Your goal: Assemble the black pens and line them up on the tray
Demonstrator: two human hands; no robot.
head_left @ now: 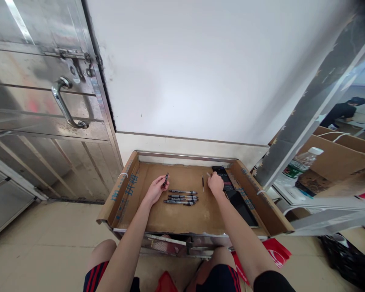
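My left hand (pixel 155 189) holds a dark pen barrel (pixel 166 179) upright over the cardboard-lined tray (pixel 126 190). My right hand (pixel 215 183) pinches a small pale part at its fingertips, next to a thin pen refill (pixel 202 183) that lies on the cardboard. Between the two hands lie several finished dark pens (pixel 181 197) in rows.
A black box (pixel 222 175) and a dark flat phone (pixel 241 207) lie along the tray's right wall. A metal door with a handle (pixel 67 104) stands at the left. A water bottle (pixel 302 162) sits at the right, and another person (pixel 342 110) works far behind.
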